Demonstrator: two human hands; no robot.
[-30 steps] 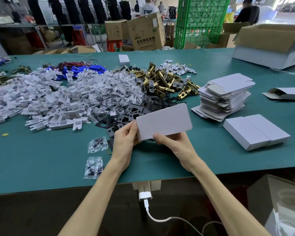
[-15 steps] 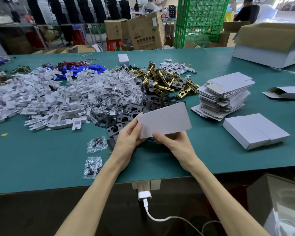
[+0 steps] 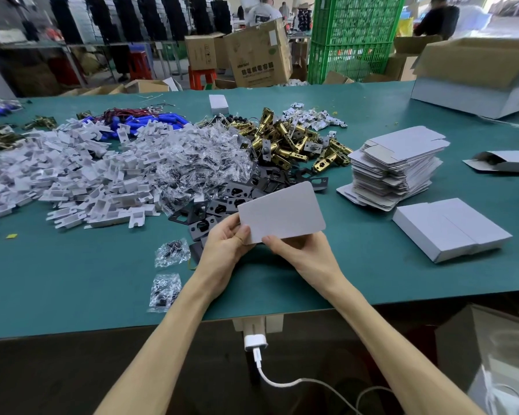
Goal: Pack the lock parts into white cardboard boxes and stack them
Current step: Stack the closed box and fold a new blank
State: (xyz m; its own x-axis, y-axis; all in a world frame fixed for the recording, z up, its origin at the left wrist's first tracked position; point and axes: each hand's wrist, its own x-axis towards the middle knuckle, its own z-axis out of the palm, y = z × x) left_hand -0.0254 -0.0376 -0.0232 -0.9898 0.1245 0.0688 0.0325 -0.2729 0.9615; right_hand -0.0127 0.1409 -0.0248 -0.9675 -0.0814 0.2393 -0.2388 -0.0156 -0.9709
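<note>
Little has shifted in the last second: the white box [image 3: 282, 212] has only tipped a touch. The left hand [image 3: 225, 247] pinches its near-left end, thumb on top; the right hand [image 3: 300, 253] grips the near edge, its fingers hidden beneath. The box hangs just above the black plates [image 3: 222, 205]. To do it well, I judge, check the end flaps are tucked home, then set it squarely on the closed boxes [image 3: 450, 229] to the right, near the flat blanks [image 3: 396, 166].
</note>
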